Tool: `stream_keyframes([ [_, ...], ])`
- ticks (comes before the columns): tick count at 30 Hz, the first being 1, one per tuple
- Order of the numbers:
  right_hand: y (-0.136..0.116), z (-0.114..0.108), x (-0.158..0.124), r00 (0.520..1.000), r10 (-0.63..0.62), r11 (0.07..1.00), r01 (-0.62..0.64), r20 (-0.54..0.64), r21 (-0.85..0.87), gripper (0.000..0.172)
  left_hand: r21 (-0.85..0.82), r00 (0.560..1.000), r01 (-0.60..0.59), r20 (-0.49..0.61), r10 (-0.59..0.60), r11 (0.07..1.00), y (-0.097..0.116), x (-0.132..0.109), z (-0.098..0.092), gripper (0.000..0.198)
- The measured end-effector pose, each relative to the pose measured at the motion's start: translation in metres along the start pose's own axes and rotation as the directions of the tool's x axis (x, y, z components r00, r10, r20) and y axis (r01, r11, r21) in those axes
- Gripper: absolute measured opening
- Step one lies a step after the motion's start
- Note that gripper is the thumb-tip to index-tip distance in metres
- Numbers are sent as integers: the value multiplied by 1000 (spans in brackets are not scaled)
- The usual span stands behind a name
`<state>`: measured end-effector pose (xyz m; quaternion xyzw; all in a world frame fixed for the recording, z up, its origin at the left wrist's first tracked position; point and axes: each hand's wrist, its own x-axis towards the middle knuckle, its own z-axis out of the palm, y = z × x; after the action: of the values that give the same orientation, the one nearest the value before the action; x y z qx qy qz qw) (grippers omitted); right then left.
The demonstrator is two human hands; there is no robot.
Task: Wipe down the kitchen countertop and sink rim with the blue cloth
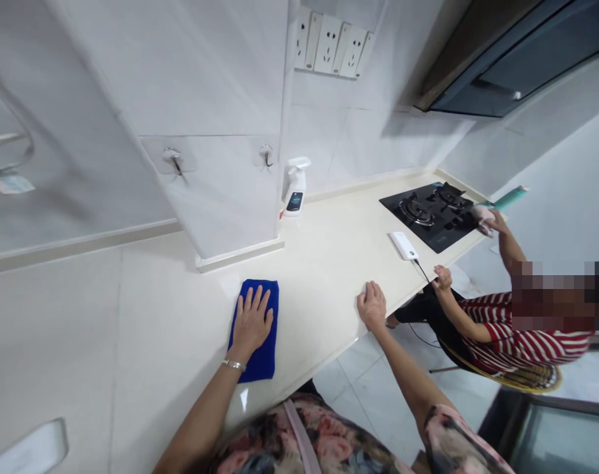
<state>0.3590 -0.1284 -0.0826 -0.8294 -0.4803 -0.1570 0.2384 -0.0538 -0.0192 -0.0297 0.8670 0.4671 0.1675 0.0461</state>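
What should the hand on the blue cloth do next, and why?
I'd probably slide the cloth a little toward the right hand. The left hand lies spread on top of it, the cloth lies flat on the counter, and the spray bottle stands farther back, by the wall.

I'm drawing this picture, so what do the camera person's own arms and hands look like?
The left hand and right hand wear no gloves. A silvery band circles the left wrist. The right arm has a short, patterned sleeve in pink, dark and pale patches. The left sleeve isn't visible.
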Motion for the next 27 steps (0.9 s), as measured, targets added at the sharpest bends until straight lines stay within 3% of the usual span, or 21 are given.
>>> stream_keyframes([
  [7,-1,3,-1,1000,-8,1000,8,-3,-10,52,52,988,-153,6,153,987,6,-37,-5,60],
  [12,-2,7,-1,1000,-8,999,8,-13,-36,52,44,967,-253,-22,254,967,12,-41,0,63],
  [19,-6,12,0,1000,-10,998,9,-18,-63,51,57,901,-420,-97,424,906,22,-11,15,65],
  [27,-9,19,4,998,-15,996,10,-53,-91,49,50,833,-526,-169,526,849,66,41,54,64],
])
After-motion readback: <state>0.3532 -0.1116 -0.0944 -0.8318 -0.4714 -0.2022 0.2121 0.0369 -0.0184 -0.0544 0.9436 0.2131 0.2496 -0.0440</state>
